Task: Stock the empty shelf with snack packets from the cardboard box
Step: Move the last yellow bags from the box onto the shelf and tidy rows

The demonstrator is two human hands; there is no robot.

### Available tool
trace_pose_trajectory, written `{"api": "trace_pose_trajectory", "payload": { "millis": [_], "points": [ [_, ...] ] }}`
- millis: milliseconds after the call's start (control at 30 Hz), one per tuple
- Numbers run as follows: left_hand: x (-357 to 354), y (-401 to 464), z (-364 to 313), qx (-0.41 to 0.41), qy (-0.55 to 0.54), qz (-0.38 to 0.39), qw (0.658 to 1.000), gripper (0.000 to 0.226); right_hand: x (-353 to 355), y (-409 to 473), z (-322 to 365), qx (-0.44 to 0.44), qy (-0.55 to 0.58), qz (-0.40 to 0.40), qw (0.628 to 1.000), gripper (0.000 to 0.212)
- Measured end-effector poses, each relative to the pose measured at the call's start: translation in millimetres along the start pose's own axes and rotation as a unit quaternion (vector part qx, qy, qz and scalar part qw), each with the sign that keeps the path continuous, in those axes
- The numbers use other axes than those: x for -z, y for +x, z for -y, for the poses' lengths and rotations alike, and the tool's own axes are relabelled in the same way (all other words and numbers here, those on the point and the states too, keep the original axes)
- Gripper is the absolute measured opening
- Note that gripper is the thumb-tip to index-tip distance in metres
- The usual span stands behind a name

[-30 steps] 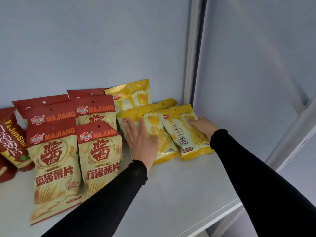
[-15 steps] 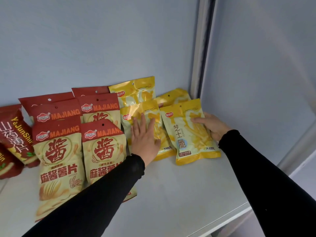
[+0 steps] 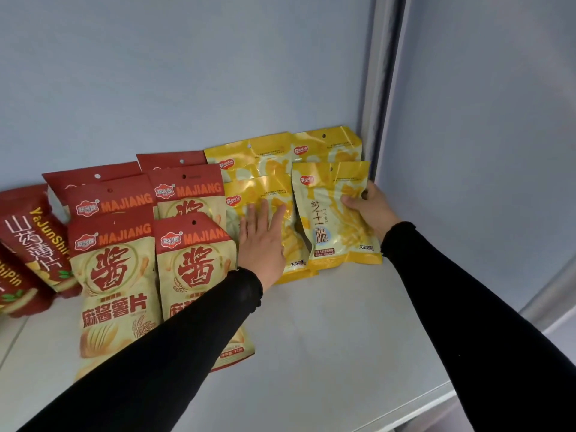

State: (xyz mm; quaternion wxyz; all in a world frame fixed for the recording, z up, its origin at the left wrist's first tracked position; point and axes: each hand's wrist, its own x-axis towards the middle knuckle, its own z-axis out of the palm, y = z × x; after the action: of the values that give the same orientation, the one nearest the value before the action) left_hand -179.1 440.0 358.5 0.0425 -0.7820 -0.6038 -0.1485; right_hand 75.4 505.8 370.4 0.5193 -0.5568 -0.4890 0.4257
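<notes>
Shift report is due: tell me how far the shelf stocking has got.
Done: red packets and two rear yellow packets stand on the shelf. In hand: left hand presses one front yellow packet, right hand grips another. Left: the bare front; the box is out of view.

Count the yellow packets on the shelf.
4. Front right packet, gripped by the right hand; front left packet, under the flat left hand; back left; back right. More may hide behind them.
</notes>
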Motion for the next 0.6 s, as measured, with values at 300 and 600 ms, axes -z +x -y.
{"api": "trace_pose_trajectory", "payload": {
  "millis": [300, 600],
  "points": [
    [-13, -17, -21, -0.094, -0.056, 0.013, 0.994, 0.067, -4, -6, -5, 0.096, -0.116, -0.089, 0.985, 0.037],
    [-21, -16, -13, -0.113, 0.046, 0.008, 0.992, 0.098, 1, -10, 0, 0.133, -0.207, -0.107, 0.963, 0.054]
  ]
}}
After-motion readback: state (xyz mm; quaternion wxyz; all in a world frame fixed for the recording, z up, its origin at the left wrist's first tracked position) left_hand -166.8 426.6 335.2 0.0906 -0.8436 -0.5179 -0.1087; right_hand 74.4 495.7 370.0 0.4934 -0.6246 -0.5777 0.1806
